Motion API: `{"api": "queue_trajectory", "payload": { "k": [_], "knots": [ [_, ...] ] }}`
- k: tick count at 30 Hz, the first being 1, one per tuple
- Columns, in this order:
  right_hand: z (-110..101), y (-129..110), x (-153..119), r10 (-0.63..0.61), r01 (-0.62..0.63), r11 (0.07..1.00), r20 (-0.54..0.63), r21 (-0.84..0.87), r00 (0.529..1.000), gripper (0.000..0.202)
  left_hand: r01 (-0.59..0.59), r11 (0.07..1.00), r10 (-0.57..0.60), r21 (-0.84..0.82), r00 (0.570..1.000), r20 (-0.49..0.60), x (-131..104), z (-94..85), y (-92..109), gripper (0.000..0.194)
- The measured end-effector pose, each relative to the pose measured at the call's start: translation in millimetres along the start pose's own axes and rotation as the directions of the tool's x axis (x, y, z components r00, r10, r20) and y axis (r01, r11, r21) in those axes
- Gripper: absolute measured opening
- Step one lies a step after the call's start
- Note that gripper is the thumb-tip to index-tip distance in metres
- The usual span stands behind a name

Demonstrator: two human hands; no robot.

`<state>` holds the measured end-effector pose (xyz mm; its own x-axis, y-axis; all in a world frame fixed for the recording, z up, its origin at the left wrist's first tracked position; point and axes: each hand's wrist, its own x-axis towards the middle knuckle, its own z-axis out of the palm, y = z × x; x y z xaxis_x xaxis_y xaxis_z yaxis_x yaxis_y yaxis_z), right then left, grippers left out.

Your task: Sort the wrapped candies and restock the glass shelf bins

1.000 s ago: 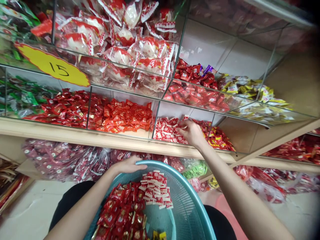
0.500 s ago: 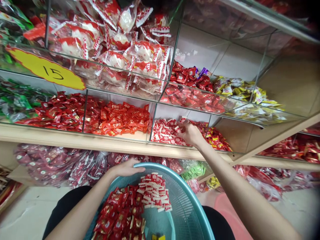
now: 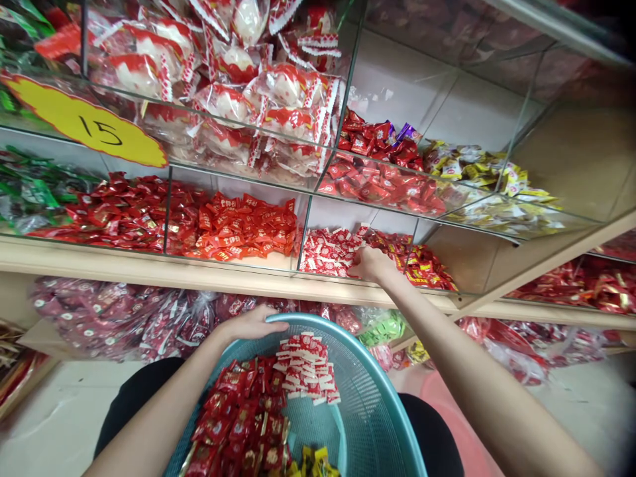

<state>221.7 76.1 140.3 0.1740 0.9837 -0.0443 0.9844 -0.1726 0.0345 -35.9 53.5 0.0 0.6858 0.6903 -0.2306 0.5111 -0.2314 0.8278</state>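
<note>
My left hand (image 3: 256, 323) is closed over the far rim of a teal plastic basket (image 3: 370, 371), thumb inside the rim. Inside lie dark red wrapped candies (image 3: 238, 417), a neat stack of red-and-white wrapped candies (image 3: 309, 368) and a few yellow-wrapped candies (image 3: 313, 462). In the lower shelf compartment, my right hand (image 3: 373, 264) reaches into a heap of small red-and-white candies (image 3: 330, 250). Its fingers are bent down among them; their tips, and anything between them, are hidden.
Glass dividers part the shelf into compartments. Red-orange candies (image 3: 248, 225) lie to the left, yellow-and-red ones (image 3: 430, 268) to the right. A yellow price card (image 3: 87, 122) reads 15. Bagged candies (image 3: 109, 315) sit under the wooden shelf edge (image 3: 248, 286). A pink tub (image 3: 447, 411) stands below.
My right hand has lowered its fingers into the red-and-white candies. The view has tilted slightly, showing more yellow candies in the basket. My left hand keeps its hold on the rim.
</note>
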Motion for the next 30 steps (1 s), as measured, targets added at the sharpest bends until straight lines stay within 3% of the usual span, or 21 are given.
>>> {"api": "queue_trajectory", "payload": {
  "k": [7,15,20,23,30],
  "knots": [
    [-5.3,-15.1,-1.7,0.057,-0.056,0.998,0.049,-0.01,0.997,0.033,0.009,1.0,-0.009,0.005,1.0,0.002,0.7,-0.2,0.0,0.047],
    [-11.1,-7.1,-5.5,0.045,-0.046,0.999,0.036,0.012,0.998,0.028,-0.007,1.0,0.007,-0.006,1.0,0.011,2.1,0.5,-3.8,0.045],
    [-13.1,7.0,-6.7,-0.006,0.007,1.0,-0.049,0.026,0.999,0.025,0.005,1.0,-0.005,-0.014,1.0,0.018,4.8,2.0,-9.9,0.046],
    [-16.1,16.7,-12.0,-0.055,0.072,0.99,-0.137,0.122,0.989,0.022,0.009,1.0,-0.009,-0.018,1.0,0.011,5.1,2.5,-10.9,0.047],
    [-31.7,16.6,-41.1,-0.179,0.318,0.893,-0.398,0.318,0.9,0.021,0.019,1.0,-0.019,-0.013,1.0,0.002,3.8,2.7,-7.5,0.047]
  ]
}}
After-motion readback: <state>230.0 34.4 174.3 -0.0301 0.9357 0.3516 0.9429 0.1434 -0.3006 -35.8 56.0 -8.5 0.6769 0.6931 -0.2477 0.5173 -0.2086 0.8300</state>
